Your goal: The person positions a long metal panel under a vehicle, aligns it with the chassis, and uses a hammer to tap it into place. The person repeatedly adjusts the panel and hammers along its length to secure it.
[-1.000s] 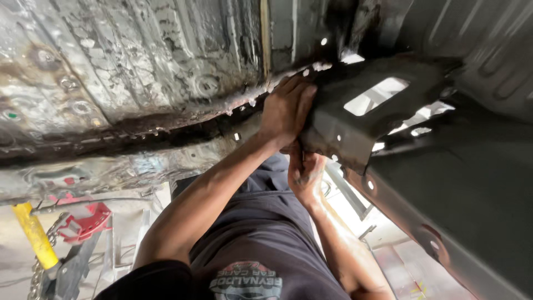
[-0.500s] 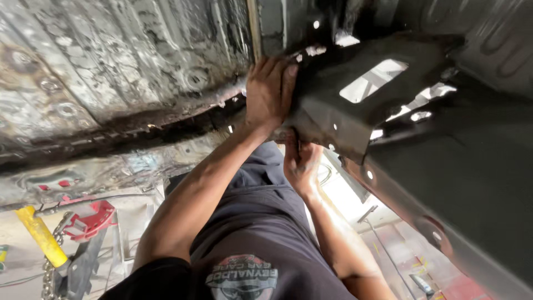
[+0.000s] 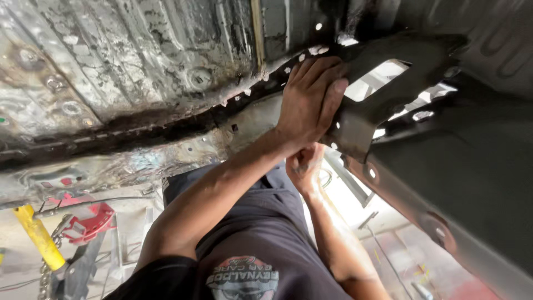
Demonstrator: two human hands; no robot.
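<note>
I look up at a rusty, grimy car underbody [image 3: 139, 72]. A black metal bracket [image 3: 400, 83] with cut-out holes sits against it at the upper right. My left hand [image 3: 311, 100] lies flat against the bracket's left edge with its fingers together, holding it up. My right hand [image 3: 302, 164] is just below, under the bracket's lower corner, with its fingers curled. What they curl around is hidden by the left wrist.
A long dark metal beam [image 3: 444, 222] with bolt holes runs down to the lower right. At the lower left are a yellow handle [image 3: 39, 236], a chain, and a red tool [image 3: 89, 219] on the floor. A seam with small holes [image 3: 183, 119] crosses the underbody.
The bracket and both hands stay together and sit a little left and higher in view. My left hand's fingers have spread flatter over the bracket's edge.
</note>
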